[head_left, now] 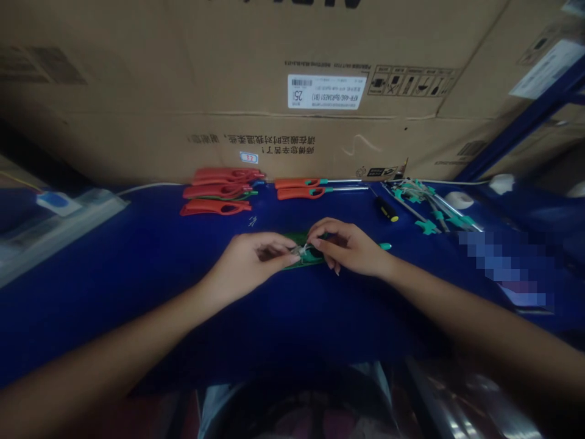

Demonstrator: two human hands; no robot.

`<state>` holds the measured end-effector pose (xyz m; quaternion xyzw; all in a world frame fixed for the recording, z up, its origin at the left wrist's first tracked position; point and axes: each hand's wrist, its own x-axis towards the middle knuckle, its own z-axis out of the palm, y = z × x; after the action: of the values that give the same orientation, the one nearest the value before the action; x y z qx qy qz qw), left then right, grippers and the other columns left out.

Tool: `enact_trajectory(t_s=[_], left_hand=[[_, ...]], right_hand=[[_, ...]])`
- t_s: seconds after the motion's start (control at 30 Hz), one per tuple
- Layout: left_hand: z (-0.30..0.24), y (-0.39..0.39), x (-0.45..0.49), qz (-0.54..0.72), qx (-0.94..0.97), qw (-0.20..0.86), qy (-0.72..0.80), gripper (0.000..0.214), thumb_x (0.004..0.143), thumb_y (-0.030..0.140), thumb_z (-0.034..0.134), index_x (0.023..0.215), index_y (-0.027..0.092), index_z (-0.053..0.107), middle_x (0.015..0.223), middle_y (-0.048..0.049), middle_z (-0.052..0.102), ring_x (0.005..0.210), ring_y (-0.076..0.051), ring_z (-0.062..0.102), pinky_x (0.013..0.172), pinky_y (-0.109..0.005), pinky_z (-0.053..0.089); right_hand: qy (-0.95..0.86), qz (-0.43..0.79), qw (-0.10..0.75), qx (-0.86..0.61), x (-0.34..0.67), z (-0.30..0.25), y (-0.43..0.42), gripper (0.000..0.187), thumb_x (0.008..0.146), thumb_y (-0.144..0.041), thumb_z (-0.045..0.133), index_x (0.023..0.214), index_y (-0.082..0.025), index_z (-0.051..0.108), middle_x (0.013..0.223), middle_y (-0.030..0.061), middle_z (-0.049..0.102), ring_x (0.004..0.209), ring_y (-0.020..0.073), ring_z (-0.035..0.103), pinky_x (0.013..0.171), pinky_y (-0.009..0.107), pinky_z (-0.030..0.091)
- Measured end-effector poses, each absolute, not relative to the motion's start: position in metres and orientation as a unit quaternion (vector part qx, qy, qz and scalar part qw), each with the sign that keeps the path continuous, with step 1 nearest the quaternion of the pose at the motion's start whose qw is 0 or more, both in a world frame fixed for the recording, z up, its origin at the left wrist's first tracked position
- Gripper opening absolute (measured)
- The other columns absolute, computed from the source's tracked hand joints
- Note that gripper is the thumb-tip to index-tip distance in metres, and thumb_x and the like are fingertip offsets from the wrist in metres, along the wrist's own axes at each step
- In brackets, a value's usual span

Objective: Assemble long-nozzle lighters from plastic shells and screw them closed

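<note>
Beneath my fingers, at the middle of the blue table, lies a green lighter casing (297,237) with small inner parts exposed. My left hand (251,262) is closed at the casing's left end, thumb and fingers pinched around it and the small parts there. The fingertips of my right hand (350,247) pinch a thin whitish wire or strip (305,248) just above the casing. My fingers partly hide the inner parts. A teal tip (386,246) shows to the right, behind my right hand.
Red lighter casings (214,207) lie at back left, with tiny pins (253,221) before them. Orange lighters with metal tubes (301,193), a black-yellow screwdriver (386,209), teal-fitted metal rods (439,213) and a tape roll (459,200) lie rightward. A cardboard box (256,91) stands behind.
</note>
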<state>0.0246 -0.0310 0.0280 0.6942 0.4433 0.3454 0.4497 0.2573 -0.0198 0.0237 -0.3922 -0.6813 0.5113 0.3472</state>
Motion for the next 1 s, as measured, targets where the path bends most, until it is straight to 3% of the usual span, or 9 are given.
enact_trajectory(t_s=[0.13, 0.3, 0.53, 0.63, 0.7, 0.83, 1.0], left_hand=[[0.034, -0.024, 0.015, 0.262, 0.769, 0.377, 0.445, 0.013, 0.08, 0.034, 0.077, 0.087, 0.023, 0.08, 0.083, -0.0011, 0.078, 0.072, -0.016, 0.069, 0.067, -0.025, 0.051], [0.035, -0.021, 0.01, 0.213, 0.838, 0.283, 0.415, 0.013, 0.083, 0.034, 0.075, 0.093, 0.029, 0.082, 0.083, -0.001, 0.075, 0.072, -0.016, 0.065, 0.067, -0.026, 0.049], [0.033, -0.021, 0.009, 0.222, 0.865, 0.233, 0.386, 0.017, 0.091, 0.031, 0.067, 0.1, 0.027, 0.08, 0.092, -0.0032, 0.072, 0.083, -0.017, 0.066, 0.076, -0.028, 0.049], [0.032, -0.02, 0.008, 0.222, 0.865, 0.218, 0.392, 0.015, 0.09, 0.031, 0.069, 0.099, 0.025, 0.079, 0.09, -0.003, 0.073, 0.083, -0.017, 0.066, 0.075, -0.027, 0.048], [0.032, -0.02, 0.007, 0.218, 0.86, 0.215, 0.407, 0.016, 0.089, 0.033, 0.069, 0.099, 0.025, 0.079, 0.091, -0.0025, 0.073, 0.08, -0.017, 0.066, 0.072, -0.026, 0.048], [0.035, -0.022, 0.005, 0.198, 0.849, 0.205, 0.444, 0.016, 0.087, 0.038, 0.071, 0.095, 0.027, 0.078, 0.094, -0.0003, 0.074, 0.072, -0.014, 0.066, 0.063, -0.024, 0.045], [0.035, -0.02, 0.003, 0.202, 0.832, 0.222, 0.466, 0.015, 0.081, 0.04, 0.075, 0.088, 0.027, 0.078, 0.086, 0.0015, 0.075, 0.063, -0.014, 0.064, 0.058, -0.023, 0.044]], right_hand=[[-0.678, 0.517, 0.341, -0.395, 0.258, 0.024, -0.019, 0.03, 0.089, -0.044, 0.067, 0.092, -0.015, 0.065, 0.111, 0.006, 0.056, 0.051, 0.0012, 0.056, 0.038, 0.016, 0.053], [-0.683, 0.514, 0.342, -0.391, 0.257, 0.024, -0.02, 0.029, 0.089, -0.043, 0.068, 0.092, -0.015, 0.066, 0.11, 0.006, 0.056, 0.052, 0.0016, 0.055, 0.037, 0.017, 0.053], [-0.705, 0.455, 0.386, -0.382, 0.257, 0.021, -0.022, 0.022, 0.093, -0.037, 0.062, 0.088, -0.016, 0.065, 0.103, 0.0062, 0.057, 0.054, 0.0055, 0.056, 0.039, 0.021, 0.051], [-0.77, 0.348, 0.39, -0.366, 0.259, 0.02, -0.022, 0.015, 0.095, -0.028, 0.059, 0.09, -0.017, 0.068, 0.1, 0.0068, 0.06, 0.064, 0.0093, 0.058, 0.051, 0.024, 0.054], [-0.82, 0.264, 0.378, -0.339, 0.261, 0.021, -0.021, 0.013, 0.094, -0.024, 0.059, 0.096, -0.017, 0.07, 0.104, 0.0085, 0.062, 0.077, 0.0135, 0.062, 0.068, 0.03, 0.057], [-0.905, 0.141, 0.298, -0.27, 0.265, 0.025, -0.021, 0.026, 0.094, -0.018, 0.056, 0.116, -0.02, 0.071, 0.128, 0.0136, 0.061, 0.115, 0.0245, 0.059, 0.101, 0.047, 0.049], [-0.947, 0.088, 0.186, -0.247, 0.268, 0.028, -0.024, 0.038, 0.096, -0.021, 0.056, 0.133, -0.022, 0.064, 0.153, 0.0142, 0.046, 0.134, 0.0283, 0.049, 0.109, 0.052, 0.041]])
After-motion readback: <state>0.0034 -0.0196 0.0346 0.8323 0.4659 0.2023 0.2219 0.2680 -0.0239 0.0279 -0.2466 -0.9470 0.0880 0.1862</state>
